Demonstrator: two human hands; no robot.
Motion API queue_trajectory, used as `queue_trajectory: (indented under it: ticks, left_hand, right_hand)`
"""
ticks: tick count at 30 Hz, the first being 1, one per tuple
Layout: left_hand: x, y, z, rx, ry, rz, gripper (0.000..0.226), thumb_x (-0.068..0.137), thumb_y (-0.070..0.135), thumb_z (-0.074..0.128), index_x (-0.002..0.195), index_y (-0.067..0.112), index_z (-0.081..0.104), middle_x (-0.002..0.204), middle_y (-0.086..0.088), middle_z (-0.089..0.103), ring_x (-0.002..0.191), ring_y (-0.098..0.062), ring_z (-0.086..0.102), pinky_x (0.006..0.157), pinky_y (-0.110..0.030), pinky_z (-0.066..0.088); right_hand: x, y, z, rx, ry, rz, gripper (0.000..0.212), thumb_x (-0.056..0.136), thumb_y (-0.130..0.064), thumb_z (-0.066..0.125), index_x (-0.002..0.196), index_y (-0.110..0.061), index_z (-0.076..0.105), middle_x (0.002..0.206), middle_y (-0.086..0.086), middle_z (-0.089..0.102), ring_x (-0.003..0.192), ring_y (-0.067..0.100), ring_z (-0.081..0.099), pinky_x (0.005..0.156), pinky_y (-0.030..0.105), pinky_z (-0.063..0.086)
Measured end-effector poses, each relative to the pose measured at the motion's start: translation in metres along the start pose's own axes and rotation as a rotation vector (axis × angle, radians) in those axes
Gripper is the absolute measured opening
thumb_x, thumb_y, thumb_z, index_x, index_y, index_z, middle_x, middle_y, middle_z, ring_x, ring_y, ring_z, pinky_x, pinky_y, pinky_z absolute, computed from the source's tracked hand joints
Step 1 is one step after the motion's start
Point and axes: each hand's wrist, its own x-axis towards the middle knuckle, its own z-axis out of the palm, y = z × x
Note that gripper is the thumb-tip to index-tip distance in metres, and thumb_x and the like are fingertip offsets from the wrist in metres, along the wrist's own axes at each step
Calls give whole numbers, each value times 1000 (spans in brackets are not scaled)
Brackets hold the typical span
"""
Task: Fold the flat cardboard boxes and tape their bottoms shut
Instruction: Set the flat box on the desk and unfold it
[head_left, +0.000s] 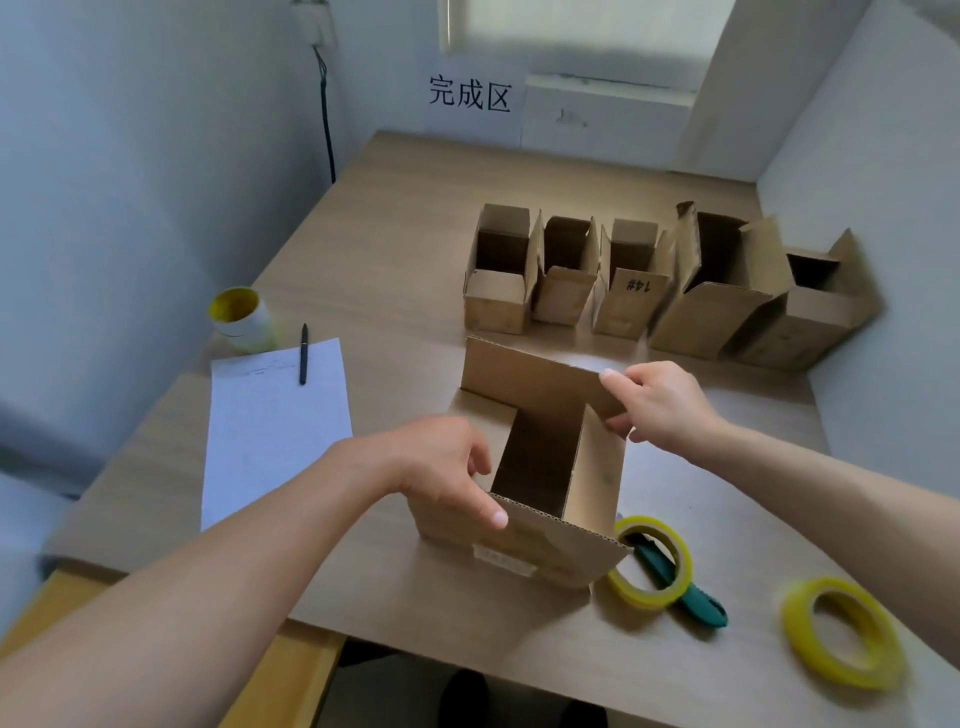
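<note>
Left hand (447, 467): grips the near-left corner of the box (597, 483), thumb flat along the near flap (550, 545), fingers curled at the left wall.
Right hand (654, 405): pinches the right end of the far flap (530, 379), thumb on top, fingers underneath.
Hands together: well apart, 1 clamped at each end of the same box, none free for tape.
Box: stands on the table (395, 249) just in front of the body, open end up, inside dark and bare; far flap raised, near flap splayed outward.
Step, as a judgement: probably squaring the walls and starting to fold flaps inward; no tape seen on this end.
Tape: 2 yellow rolls, nearer roll (634, 595) just beside the box's right corner, second roll (797, 631) further right near the table edge.
Cutter (701, 605): green, lies through the nearer roll.
Finished row (623, 291): 5 upright boxes at the back.
Left side: paper sheet (270, 431) with a pen (303, 353) on it.
Risk 1: box skewing or sliding if the far flap is pulled harder than the left grip resists.
Risk 2: flaps springing open once either grip lets go to reach for tape.
Risk 3: nearer roll or cutter nudged if the box shifts right.
</note>
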Motion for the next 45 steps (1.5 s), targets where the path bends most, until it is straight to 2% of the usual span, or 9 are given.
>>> queue_trajectory:
  ticks: [6, 10, 17, 24, 33, 37, 40, 42, 45]
  left_hand:
    - [2, -6, 1, 33, 127, -20, 62, 60, 65, 83, 102, 24, 64, 92, 12, 62, 88, -11, 60, 72, -28, 52]
    - [6, -9, 2, 34, 131, -16, 61, 59, 68, 81, 98, 26, 62, 95, 9, 63, 90, -13, 60, 74, -30, 54]
    - [6, -10, -2, 29, 144, -3, 60, 61, 70, 78, 98, 25, 63, 90, 12, 61, 85, -8, 59, 71, -27, 52]
    - [10, -11, 2, 142, 314, -81, 67, 52, 83, 72, 79, 23, 55, 75, 7, 60, 71, -11, 54, 56, -28, 40]
    - [5, -19, 10, 93, 464, -67, 63, 56, 82, 70, 71, 25, 47, 72, 8, 55, 67, -11, 49, 55, -27, 35]
    - [16, -42, 36, -7, 724, -233, 75, 54, 76, 76, 100, 25, 46, 103, 10, 47, 96, -14, 50, 73, -31, 47]
    - [24, -54, 54, -304, 786, -295, 116, 55, 63, 85, 145, 23, 23, 139, 2, 34, 128, -19, 41, 99, -35, 42]
    - [27, -58, 58, -442, 807, -240, 124, 60, 54, 88, 154, 25, 13, 147, -1, 32, 130, -14, 40, 102, -30, 37]
    - [32, -64, 59, -395, 801, -66, 88, 73, 51, 80, 147, 24, 40, 142, 4, 41, 119, 2, 38, 99, -20, 33]
  right_hand:
    - [8, -1, -9, -77, -18, 48, 38, 101, -42, 49, 101, -12, 73, 96, 3, 73, 67, 14, 73, 70, 45, 62]
    - [10, -9, -14, -229, -159, 10, 27, 84, -33, 76, 96, -14, 61, 97, 2, 67, 83, 14, 67, 75, 38, 62]
    - [1, 0, 2, -748, -51, -217, 70, 66, -48, 86, 118, -27, 44, 103, -5, 55, 91, 17, 54, 73, 37, 57]
    - [2, 5, 4, -667, -26, -226, 49, 74, -49, 81, 98, -22, 48, 91, -2, 61, 79, 19, 56, 68, 41, 57]
    - [-3, -5, 21, -720, 49, -215, 60, 70, -57, 79, 97, -24, 38, 92, -3, 49, 78, 23, 55, 65, 37, 53]
    - [-6, 0, 18, -657, -129, -319, 45, 85, -66, 56, 102, -25, 56, 93, -4, 62, 81, 21, 58, 69, 38, 51]
    - [-19, 4, 16, -541, -276, -367, 65, 92, -73, 26, 103, -27, 70, 108, -5, 64, 93, 20, 60, 80, 34, 48]
    - [-27, 14, 24, -550, -297, -354, 42, 99, -54, 44, 121, -29, 69, 144, -1, 51, 121, 19, 54, 100, 28, 41]
    - [-37, 32, 38, -456, -241, -322, 43, 95, -33, 63, 138, -29, 58, 159, -5, 29, 135, 17, 44, 108, 22, 32]
